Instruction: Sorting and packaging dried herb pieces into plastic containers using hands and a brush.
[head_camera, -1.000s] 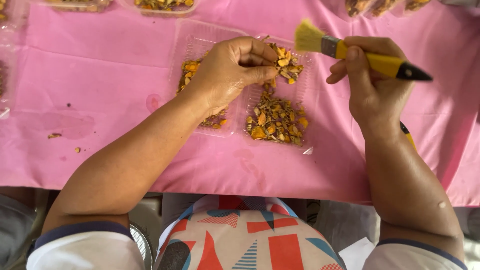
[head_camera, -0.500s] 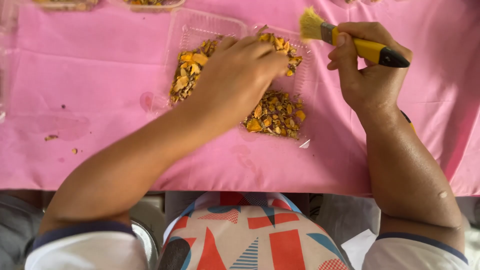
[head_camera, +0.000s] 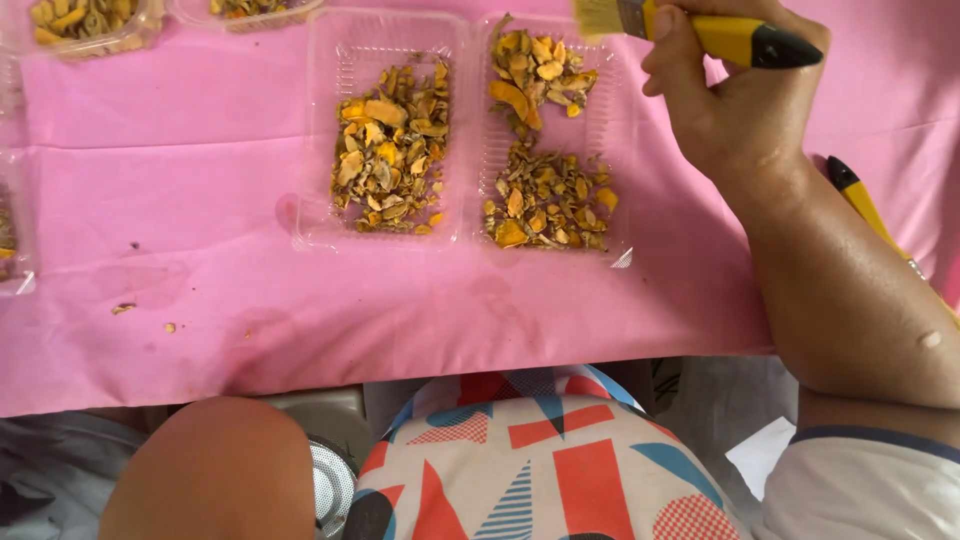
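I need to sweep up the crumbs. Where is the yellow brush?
In the head view, top right: the right hand holds the yellow brush just above the right clear tray.

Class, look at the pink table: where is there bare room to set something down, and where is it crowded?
Bare pink cloth lies left of the open clear tray, and along the near edge below it. The far edge is crowded with other trays; at right, the right hand holds a yellow brush.

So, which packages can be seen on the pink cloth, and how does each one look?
Clear plastic hinged tray, centre, open flat: two rectangular halves holding yellow-orange dried pieces.
Clear plastic tub, top left corner: similar yellow pieces, partly cut off.
Second clear tub, top edge: mostly out of view.
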